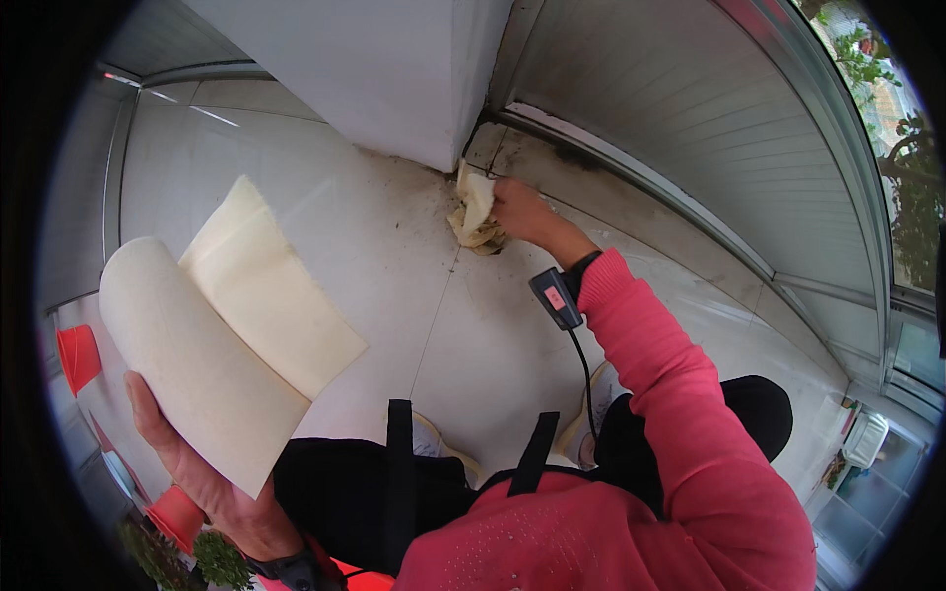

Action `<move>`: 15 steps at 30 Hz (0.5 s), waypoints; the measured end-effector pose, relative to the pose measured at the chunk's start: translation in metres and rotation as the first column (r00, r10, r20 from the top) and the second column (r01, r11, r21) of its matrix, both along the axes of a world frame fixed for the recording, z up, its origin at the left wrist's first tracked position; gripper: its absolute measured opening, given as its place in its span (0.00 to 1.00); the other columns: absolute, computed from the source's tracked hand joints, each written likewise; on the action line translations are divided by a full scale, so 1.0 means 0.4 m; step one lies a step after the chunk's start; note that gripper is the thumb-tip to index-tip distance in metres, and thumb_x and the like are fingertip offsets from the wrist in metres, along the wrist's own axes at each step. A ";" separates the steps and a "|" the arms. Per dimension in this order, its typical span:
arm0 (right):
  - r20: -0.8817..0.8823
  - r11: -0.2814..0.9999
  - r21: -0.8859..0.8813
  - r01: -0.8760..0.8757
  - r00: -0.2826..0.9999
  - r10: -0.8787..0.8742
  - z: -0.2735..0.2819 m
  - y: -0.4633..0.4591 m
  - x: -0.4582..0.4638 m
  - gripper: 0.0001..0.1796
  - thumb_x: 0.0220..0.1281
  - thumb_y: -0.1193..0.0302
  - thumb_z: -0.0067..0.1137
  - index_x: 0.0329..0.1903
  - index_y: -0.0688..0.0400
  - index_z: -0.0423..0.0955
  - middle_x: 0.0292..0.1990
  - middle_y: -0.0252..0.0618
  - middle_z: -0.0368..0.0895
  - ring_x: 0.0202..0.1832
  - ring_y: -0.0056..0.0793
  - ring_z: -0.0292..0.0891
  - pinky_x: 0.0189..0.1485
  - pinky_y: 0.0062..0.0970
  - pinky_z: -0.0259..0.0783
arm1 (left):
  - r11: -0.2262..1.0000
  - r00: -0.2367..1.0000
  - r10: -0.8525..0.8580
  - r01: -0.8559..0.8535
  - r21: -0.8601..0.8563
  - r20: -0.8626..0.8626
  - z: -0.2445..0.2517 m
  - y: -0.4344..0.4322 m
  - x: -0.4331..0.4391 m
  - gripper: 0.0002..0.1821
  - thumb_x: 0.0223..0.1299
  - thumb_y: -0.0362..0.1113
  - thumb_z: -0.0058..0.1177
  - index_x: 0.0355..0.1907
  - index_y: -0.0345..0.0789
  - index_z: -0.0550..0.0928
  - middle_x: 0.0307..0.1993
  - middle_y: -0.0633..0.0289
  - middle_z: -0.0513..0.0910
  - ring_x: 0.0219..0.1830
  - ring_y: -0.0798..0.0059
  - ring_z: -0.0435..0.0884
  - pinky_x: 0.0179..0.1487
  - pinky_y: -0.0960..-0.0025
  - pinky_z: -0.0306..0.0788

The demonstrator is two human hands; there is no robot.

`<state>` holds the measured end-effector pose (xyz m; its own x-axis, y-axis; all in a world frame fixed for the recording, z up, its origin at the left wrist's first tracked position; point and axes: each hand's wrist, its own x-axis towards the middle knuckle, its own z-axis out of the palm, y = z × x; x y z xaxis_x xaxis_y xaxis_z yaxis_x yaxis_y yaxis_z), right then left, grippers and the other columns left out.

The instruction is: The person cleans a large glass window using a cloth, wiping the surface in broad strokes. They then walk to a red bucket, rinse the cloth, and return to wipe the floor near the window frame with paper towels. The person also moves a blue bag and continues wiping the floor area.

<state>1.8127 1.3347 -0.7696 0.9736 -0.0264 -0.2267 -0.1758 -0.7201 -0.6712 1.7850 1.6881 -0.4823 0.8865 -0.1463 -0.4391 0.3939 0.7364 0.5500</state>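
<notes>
My right hand (pixel 523 213) grips a crumpled, soiled paper towel (pixel 477 210) low over the floor, right beside the corner of a white pillar. Its fingertips are hidden behind the paper. Brown dirt and small dark specks mark the floor tiles (pixel 414 244) around that spot. On the left, my left hand (pixel 196 462) holds a thick cream roll of paper towel (pixel 199 347) from below. A loose sheet (pixel 266 273) sticks out from the roll, its far edge slightly ragged.
The white pillar (pixel 392 66) stands ahead, meeting a grey metal panel (pixel 665 111) with a low frame along the floor. My shoes (pixel 443 443) are on the tiles below. At left are red pots (pixel 79 358) and a green plant (pixel 222 558). A window (pixel 916 185) lies far right.
</notes>
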 end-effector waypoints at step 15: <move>0.367 0.365 -0.263 0.893 0.443 -0.818 -0.125 -0.462 -0.255 0.14 0.52 0.66 0.54 0.36 0.63 0.79 0.36 0.55 0.82 0.41 0.54 0.79 0.44 0.44 0.73 | 0.998 0.999 0.007 -0.010 0.062 0.051 -0.006 0.043 -0.027 0.31 0.66 0.53 0.48 0.66 0.37 0.67 0.62 0.57 0.73 0.58 0.65 0.75 0.61 0.55 0.70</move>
<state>1.7109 1.1500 -0.8197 0.3890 -0.9069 0.1621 -0.7756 -0.4173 -0.4737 1.7741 1.7052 -0.4848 0.9089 -0.1123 -0.4015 0.3582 0.7031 0.6143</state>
